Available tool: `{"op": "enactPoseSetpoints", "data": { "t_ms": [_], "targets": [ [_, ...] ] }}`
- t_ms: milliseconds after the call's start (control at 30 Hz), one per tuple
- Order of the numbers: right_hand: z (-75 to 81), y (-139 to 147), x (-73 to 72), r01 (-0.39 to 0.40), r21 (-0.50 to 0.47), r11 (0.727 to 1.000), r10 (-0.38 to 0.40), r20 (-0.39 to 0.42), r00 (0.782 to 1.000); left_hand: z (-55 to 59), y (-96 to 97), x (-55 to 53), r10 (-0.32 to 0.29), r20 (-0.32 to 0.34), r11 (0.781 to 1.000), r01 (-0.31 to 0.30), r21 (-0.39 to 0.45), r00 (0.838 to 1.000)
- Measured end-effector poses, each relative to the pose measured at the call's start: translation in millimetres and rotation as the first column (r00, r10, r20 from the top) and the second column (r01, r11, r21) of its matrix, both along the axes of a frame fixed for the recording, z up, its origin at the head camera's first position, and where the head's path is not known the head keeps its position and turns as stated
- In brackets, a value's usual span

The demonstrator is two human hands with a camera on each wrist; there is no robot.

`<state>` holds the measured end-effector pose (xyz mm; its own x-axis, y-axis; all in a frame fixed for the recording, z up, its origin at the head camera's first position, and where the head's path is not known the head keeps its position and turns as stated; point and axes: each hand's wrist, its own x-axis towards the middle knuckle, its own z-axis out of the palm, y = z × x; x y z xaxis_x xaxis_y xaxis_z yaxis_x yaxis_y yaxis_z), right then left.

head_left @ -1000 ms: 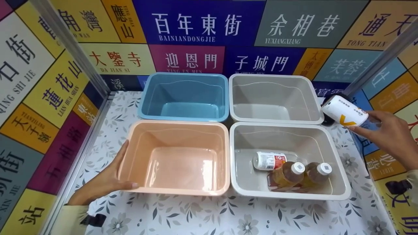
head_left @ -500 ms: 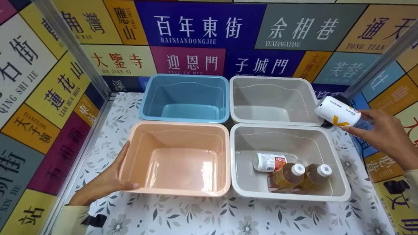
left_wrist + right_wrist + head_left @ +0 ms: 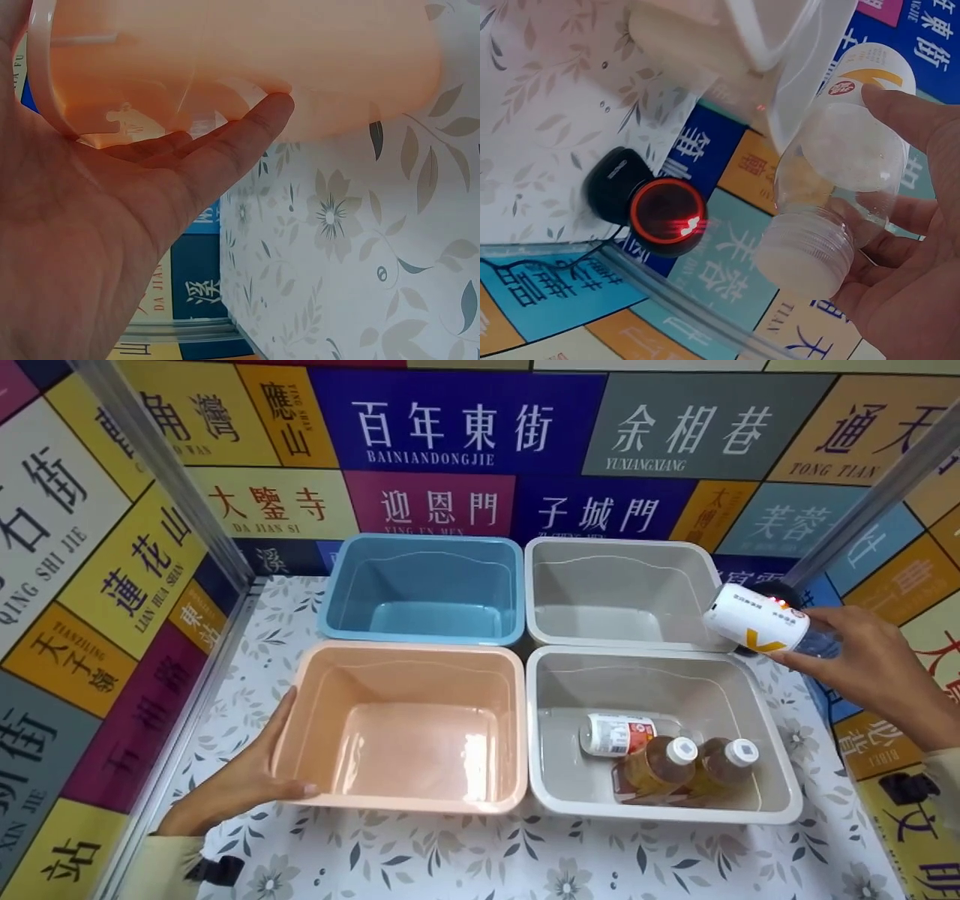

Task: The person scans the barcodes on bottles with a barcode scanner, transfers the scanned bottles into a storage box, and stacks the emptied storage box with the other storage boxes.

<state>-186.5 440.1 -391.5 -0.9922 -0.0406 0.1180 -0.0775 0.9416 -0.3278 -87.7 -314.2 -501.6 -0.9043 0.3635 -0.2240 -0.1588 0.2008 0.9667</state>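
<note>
My right hand (image 3: 870, 660) grips a clear plastic bottle (image 3: 757, 619) with a white, yellow-marked label, thumb on the label and fingers behind. In the right wrist view its white screw cap (image 3: 802, 255) points toward a black scanner (image 3: 667, 216) with a glowing red ring. Red light dots fall on the bottle in the head view, where it covers most of the scanner. My left hand (image 3: 247, 769) rests at the front left corner of a peach bin (image 3: 405, 802), thumb along the front rim. Straight fingers (image 3: 247, 139) lie against the bin's outer wall.
A grey bin (image 3: 660, 814) at front right contains a lying bottle (image 3: 611, 735) and two amber drink bottles (image 3: 660, 769), (image 3: 724, 765). Behind stand a blue bin (image 3: 424, 544) and another grey bin (image 3: 622, 547). Printed panels enclose the flower-patterned table (image 3: 450, 855).
My right hand has moved the bottle left, over the right edge of the back grey bin. Red light now shows on it. My left hand stays on the peach bin.
</note>
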Motion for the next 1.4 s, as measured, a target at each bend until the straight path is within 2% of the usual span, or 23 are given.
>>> {"op": "enactPoseSetpoints", "data": {
  "t_ms": [233, 467, 700, 833, 967, 1200, 1400],
  "targets": [
    [8.5, -12.7, 1.7, -0.03, -0.006, 1.0, 0.03, -0.019, 0.999, 0.6, -0.6, -0.3, -0.011, -0.002, 1.0, 0.011, 0.003, 1.0],
    [13.0, -19.3, -1.5, -0.104, 0.027, 0.994, 0.105, -0.067, 0.992, 0.0, 0.4, 0.3, 0.008, 0.015, 1.0, -0.008, -0.019, 1.0],
    [13.1, -27.8, -9.8, -0.145, 0.046, 0.988, 0.148, -0.051, 0.988, -1.0, 0.3, -0.2, 0.004, 0.036, 1.0, -0.005, 0.02, 0.999],
    [14.6, -31.8, -12.7, -0.174, 0.024, 0.984, 0.175, -0.04, 0.984, -0.2, 0.9, -0.5, 0.003, 0.045, 0.999, -0.004, 0.037, 0.999],
    [14.7, -36.0, -15.6, -0.197, -0.003, 0.98, 0.196, -0.029, 0.98, 0.3, 1.3, -0.8, 0.006, 0.04, 1.0, -0.007, 0.022, 0.999],
    [11.9, -43.5, -24.7, -0.223, 0.002, 0.975, 0.223, -0.022, 0.975, 1.4, 0.6, -0.8, 0.007, 0.02, 1.0, -0.007, -0.019, 1.0],
    [9.8, -46.3, -27.0, -0.236, 0.013, 0.972, 0.236, -0.032, 0.971, 1.8, 1.4, -0.5, 0.003, 0.022, 0.999, -0.002, -0.051, 1.0]
  ]
}}
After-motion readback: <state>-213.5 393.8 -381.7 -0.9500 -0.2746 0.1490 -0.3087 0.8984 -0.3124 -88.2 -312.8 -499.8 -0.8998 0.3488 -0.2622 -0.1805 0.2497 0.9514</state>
